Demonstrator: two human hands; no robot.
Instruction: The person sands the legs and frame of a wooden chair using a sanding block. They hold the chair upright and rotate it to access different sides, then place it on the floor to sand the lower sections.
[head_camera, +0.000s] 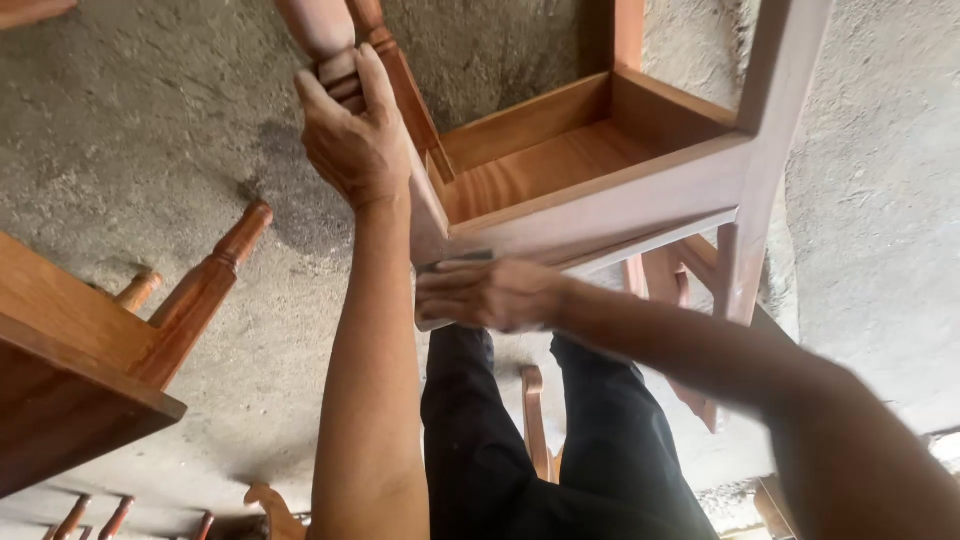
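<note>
A view from a head-worn camera looks down at two bare arms working on an upturned wooden chair over a rough concrete floor.

The left hand reaches up and away, fingers wrapped closed around a turned chair leg near where it meets the seat frame. The grip looks firm, with the thumb and fingers curled right around the wood.

The right hand lies lower, just under the near rail of the seat frame, fingers held flat and close together. It presses a small grey pad, perhaps sandpaper, against the wood; how tightly it holds the pad cannot be told.

The chair is reddish brown with visible grain, its seat underside facing the camera and its legs pointing away. Its surfaces already look smooth and evenly coloured, so the work on it seems well along, with this near rail and corner the part in hand; what remains on hidden sides cannot be judged.

Below the arms are the person's dark trousers. At the left stands another piece of wooden furniture with turned legs, and more turned pieces lie along the bottom edge.
</note>
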